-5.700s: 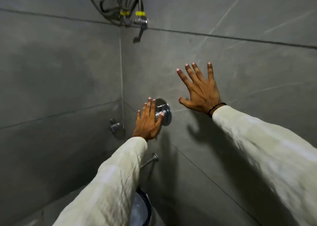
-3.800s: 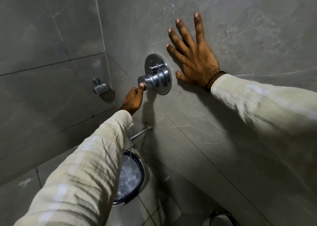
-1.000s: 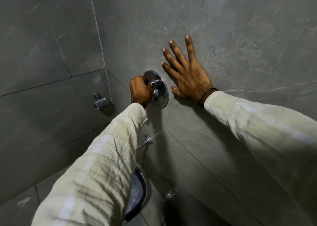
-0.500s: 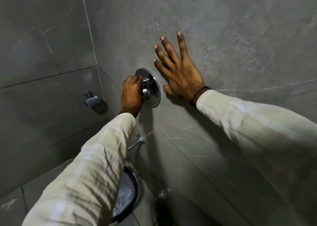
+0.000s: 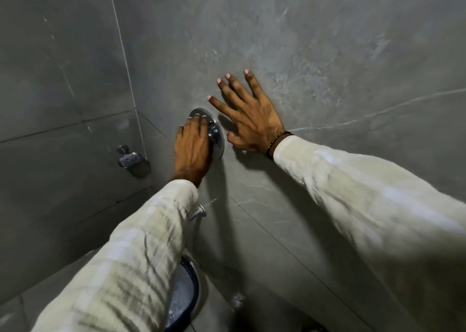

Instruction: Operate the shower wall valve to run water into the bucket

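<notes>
The left hand (image 5: 193, 148) is covering the wall valve (image 5: 217, 140), fingers curled over its knob. The right hand (image 5: 252, 119) is pressing flat, fingers spread, just right. The bucket (image 5: 185, 290) is sitting below, near.

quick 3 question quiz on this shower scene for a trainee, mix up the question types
1. True or false: the right hand lies flat on the wall.
2. Which hand covers the valve? A) left hand B) right hand C) neither
3. Fill in: the spout juts from the wall above the ____.

Key
1. True; fingers spread, beside the valve.
2. A
3. bucket, which shows under the left sleeve.
</notes>
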Demonstrator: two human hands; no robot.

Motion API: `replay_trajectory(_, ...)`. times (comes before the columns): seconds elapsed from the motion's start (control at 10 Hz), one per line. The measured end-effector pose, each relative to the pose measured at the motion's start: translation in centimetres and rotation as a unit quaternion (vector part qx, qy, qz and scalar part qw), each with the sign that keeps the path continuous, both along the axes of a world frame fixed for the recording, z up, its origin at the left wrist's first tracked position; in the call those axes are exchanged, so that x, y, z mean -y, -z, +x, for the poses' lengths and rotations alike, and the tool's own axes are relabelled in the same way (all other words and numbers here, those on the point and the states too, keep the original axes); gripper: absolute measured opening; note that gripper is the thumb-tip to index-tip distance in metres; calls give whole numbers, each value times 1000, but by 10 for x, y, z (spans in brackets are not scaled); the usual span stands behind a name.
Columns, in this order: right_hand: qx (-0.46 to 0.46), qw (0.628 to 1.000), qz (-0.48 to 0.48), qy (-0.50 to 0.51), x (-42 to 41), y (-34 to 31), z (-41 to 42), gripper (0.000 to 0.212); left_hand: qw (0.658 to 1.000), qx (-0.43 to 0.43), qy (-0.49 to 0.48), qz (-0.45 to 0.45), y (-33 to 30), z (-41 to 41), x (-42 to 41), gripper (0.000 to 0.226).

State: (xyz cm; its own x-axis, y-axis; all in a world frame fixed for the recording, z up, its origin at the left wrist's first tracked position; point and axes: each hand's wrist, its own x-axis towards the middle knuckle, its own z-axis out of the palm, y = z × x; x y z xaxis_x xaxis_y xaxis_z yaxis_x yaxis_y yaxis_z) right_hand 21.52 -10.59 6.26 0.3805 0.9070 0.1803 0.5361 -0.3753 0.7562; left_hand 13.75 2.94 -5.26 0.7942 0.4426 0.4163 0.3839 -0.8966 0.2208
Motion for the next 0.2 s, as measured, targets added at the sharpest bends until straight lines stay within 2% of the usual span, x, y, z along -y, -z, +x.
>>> replay_trajectory(0.1,-8,998,44,42,28,-17,-30,89,999,-13,41,6,-32,-36,25,75)
replay_trajectory(0.2,-9,990,107,88,66,-48,-70,92,996,-16,56,64,-65,-84,45,84)
